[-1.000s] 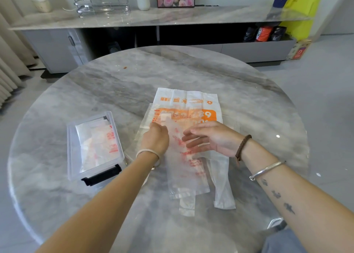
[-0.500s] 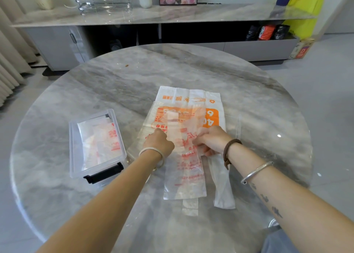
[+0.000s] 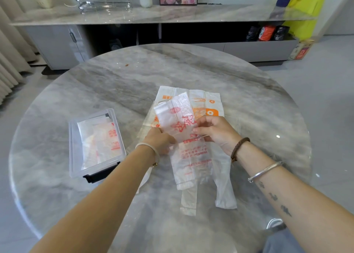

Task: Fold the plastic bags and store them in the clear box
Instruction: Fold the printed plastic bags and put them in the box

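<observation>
Lifted since: plastic bag (image 3: 191, 157) far end | left hand (image 3: 160, 140), right hand (image 3: 215, 132) fingers pinching it | axis 12–6 | clear box (image 3: 71, 147) 9 o'clock

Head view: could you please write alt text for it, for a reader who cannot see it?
The left hand and right hand pinch a red-printed bag, its far half raised above an orange bag lying on a round marble table. Left of them, an open clear box holds folded bags.
</observation>
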Demonstrator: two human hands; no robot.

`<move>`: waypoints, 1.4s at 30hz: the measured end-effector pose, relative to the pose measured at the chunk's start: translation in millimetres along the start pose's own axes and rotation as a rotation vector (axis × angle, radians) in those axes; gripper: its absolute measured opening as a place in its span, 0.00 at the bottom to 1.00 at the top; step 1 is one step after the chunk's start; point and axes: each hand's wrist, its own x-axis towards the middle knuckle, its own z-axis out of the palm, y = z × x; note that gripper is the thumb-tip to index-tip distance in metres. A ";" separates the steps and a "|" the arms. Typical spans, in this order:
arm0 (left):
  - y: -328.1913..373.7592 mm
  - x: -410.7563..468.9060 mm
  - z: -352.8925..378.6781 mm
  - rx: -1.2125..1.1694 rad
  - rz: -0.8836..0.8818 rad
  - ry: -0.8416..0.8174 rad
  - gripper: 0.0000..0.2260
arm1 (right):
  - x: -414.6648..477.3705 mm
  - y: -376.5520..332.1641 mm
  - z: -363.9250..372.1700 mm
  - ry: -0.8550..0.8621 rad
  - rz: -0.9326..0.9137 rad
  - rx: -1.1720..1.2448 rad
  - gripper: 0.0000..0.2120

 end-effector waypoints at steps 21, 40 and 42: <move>10.4 -6.9 -7.6 -0.369 0.085 -0.067 0.11 | 5.6 9.2 -8.5 -0.007 0.095 0.330 0.15; 7.6 -7.3 -9.8 -0.427 0.083 -0.072 0.12 | 8.0 10.5 -8.2 0.046 0.000 0.340 0.14; 6.9 -5.9 -11.4 -0.467 0.070 -0.085 0.12 | 7.4 9.2 -8.6 0.028 -0.023 0.357 0.18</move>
